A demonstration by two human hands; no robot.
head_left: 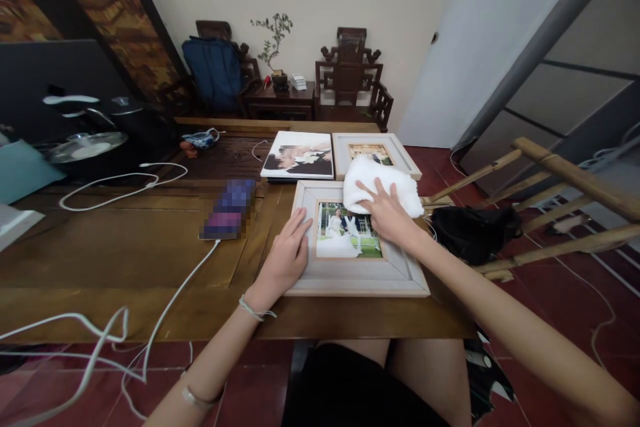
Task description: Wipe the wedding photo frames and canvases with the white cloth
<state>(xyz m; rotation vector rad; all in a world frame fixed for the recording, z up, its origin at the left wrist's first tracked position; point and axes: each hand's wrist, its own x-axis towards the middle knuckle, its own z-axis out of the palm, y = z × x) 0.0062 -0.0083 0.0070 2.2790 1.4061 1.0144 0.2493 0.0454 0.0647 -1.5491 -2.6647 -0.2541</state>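
A light-coloured picture frame lies face up near the table's front edge, with a wedding photo in its middle. My left hand rests flat on the frame's left border, its fingers stretched out. On the upper right part of the frame, my right hand presses a folded white cloth, fingers spread over it. The cloth hides the frame's upper right corner and part of the photo. Behind it lie a second light frame, partly covered by the cloth, and a white-edged photo album or panel.
A phone on a white cable lies to the left on the wooden table. Farther left stand a lidded pot and a dark kettle. A bamboo rack with a black bag stands at the right.
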